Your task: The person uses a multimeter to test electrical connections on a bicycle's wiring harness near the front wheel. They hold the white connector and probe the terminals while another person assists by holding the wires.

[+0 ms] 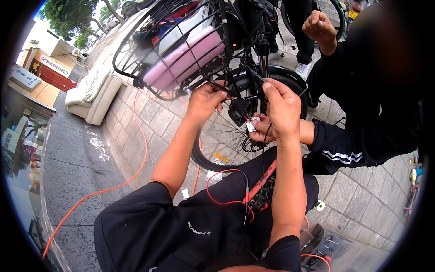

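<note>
My left hand (207, 103) is closed at the bike's front, just below the wire basket (170, 52); what its fingertips pinch, if anything, is hidden. My right hand (284, 106) pinches a thin black cable (257, 75) in front of the fork, and a dark strand hangs beneath it. Between my hands sits a black housing (238, 111) with red wires coming out. Another person's hand (264, 129), reaching in from the right behind my right wrist, holds a small white piece (251, 124) by those wires. Behind them stands the spoked front wheel (226, 140) with a disc.
A pink box (186, 59) lies in the basket. Across my lap rest a red-edged device (263, 181) and a red test lead (213, 179). An orange cable (144, 149) crosses the paving. The other person's raised hand (321, 29) is at upper right; a beige sofa (94, 99) stands left.
</note>
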`<state>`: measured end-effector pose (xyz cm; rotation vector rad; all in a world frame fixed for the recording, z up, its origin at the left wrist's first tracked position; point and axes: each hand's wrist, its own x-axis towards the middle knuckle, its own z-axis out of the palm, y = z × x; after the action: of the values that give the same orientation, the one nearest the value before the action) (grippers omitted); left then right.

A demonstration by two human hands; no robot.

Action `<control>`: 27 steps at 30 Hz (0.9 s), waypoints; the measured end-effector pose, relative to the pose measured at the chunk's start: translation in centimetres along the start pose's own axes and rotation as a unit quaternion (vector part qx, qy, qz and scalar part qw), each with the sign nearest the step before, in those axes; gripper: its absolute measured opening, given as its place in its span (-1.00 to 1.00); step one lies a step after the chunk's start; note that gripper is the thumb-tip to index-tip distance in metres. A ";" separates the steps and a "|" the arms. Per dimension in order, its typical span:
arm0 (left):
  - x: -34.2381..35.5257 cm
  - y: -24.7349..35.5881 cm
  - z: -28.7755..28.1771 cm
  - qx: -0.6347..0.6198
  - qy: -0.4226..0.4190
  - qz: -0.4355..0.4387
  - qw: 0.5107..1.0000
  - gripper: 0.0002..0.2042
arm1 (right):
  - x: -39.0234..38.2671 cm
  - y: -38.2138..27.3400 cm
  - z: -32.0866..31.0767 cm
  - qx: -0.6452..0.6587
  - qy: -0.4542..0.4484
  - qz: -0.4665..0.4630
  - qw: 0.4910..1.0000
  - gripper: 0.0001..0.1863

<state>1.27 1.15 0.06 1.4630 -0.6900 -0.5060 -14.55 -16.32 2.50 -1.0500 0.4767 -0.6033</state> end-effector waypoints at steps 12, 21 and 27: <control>0.1 -0.3 -0.3 0.003 0.002 -0.008 1.000 -0.71 | 0.1 0.0 -1.4 -0.045 0.004 -0.079 0.996 -0.71; 0.0 0.0 0.0 0.002 0.008 0.000 1.000 -0.71 | 0.3 -0.3 -3.1 -0.050 0.005 -0.068 0.996 -0.75; 0.1 -0.2 0.2 -0.006 0.013 0.008 1.000 -0.77 | 0.2 -0.5 -2.9 -0.030 0.015 -0.076 0.997 -0.77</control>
<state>1.23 0.87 -0.14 1.4485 -0.6767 -0.4764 -16.35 -18.57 1.69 -1.1424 0.4457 -0.7430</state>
